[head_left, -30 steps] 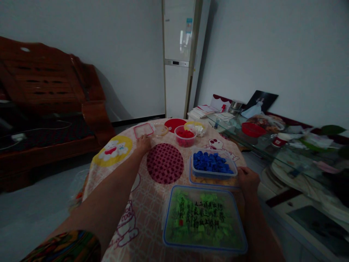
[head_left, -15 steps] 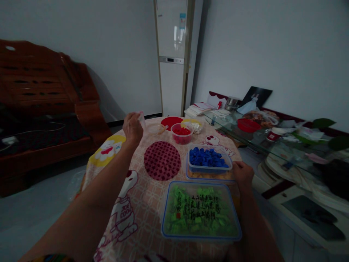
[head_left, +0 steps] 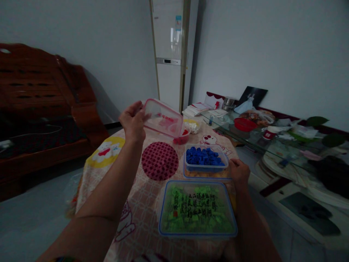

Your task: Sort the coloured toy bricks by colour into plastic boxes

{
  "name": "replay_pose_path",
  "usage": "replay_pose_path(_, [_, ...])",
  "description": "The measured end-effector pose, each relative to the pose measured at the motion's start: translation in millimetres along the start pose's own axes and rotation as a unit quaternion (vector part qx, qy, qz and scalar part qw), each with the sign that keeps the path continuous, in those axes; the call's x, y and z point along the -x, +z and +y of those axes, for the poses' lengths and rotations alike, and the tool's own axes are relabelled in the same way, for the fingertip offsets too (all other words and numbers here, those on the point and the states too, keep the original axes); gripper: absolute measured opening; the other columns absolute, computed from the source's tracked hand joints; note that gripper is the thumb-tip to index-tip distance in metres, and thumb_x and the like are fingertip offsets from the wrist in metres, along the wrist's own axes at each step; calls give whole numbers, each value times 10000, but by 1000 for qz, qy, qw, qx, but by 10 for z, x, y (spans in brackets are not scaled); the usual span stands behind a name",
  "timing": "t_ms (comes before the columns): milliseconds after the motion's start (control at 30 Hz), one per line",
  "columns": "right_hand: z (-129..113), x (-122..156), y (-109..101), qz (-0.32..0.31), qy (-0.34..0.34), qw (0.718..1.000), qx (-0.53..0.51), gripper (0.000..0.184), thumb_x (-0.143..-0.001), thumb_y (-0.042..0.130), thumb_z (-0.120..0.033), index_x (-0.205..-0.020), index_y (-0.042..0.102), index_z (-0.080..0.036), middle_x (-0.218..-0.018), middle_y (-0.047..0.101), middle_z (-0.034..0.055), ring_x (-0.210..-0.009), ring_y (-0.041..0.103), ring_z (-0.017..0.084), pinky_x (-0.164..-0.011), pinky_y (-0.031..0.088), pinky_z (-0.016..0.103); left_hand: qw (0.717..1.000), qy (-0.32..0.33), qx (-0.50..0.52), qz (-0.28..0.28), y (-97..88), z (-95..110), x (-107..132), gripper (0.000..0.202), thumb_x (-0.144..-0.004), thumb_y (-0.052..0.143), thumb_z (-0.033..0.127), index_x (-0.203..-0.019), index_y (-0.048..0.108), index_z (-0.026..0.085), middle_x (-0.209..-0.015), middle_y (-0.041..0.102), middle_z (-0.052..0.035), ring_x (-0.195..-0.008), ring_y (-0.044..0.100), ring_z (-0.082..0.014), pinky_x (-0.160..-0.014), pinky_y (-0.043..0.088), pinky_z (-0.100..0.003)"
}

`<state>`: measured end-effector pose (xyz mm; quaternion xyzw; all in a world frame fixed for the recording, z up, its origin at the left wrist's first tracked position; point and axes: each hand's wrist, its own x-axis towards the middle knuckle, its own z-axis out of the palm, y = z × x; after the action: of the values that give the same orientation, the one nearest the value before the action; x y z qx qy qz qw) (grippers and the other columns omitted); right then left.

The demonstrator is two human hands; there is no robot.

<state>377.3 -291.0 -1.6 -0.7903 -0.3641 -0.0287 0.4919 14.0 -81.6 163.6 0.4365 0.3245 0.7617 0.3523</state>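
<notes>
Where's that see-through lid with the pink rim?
In the head view, the pink-rimmed lid is just left of centre, raised in the left hand and partly in front of the tub of red pieces.

Two hands (head_left: 133,122) (head_left: 240,173), one pink-rimmed lid (head_left: 163,118), two blue-rimmed boxes (head_left: 197,209) (head_left: 205,175), one round tub (head_left: 182,139) and one cup (head_left: 269,134).

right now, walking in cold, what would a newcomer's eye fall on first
Most likely the bright blue pieces heaped in a clear rectangular plastic tub, right of the round maroon checked patch. Then the blue-rimmed, green-filled flat plastic box, nearest the viewer. Farther off, the left hand holds up a tilted clear rectangular plastic piece with a pink rim.
</notes>
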Motion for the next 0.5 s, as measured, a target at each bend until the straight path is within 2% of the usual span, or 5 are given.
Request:
replay_pose_path(133, [-40,3,21,28,-18,999,-40,481,-751,555,-540,-883,808,-152,-935,794,163,-860,716,323,-860,537,464,987,-133,88,5,229,-33,189,293,-780,741,108,-1066,755,173,-1050,769,-72,-918,737,-165,-857,637,-285])
replay_pose_path(267, [-157,53,-30,63,-59,989,-124,487,-847,576,-562,-965,807,-149,-993,797,152,-940,724,317,-927,539,473,958,-256,122,-31,481,-180,675,370,-724,706,4,-1073,760,114,-981,778,-87,-872,738,-152,-865,622,-261])
replay_pose_path(400, [-303,134,-87,-8,-99,959,-264,472,-948,545,-543,-1143,774,-179,-1120,783,122,-1053,713,294,-979,527,468,939,-307,143,-53,670,-318,1200,416,-728,685,3,-1118,755,130,-985,778,-76,-948,742,-182,-910,622,-307])
replay_pose_path(500, [-391,186,-113,-69,-117,944,-301,459,-971,547,-523,-1248,730,-205,-1195,755,101,-1087,687,277,-978,516,433,929,-335,143,-61,722,-374,1441,450,-764,643,13,-1186,736,139,-1015,778,-83,-968,742,-189,-911,625,-326])
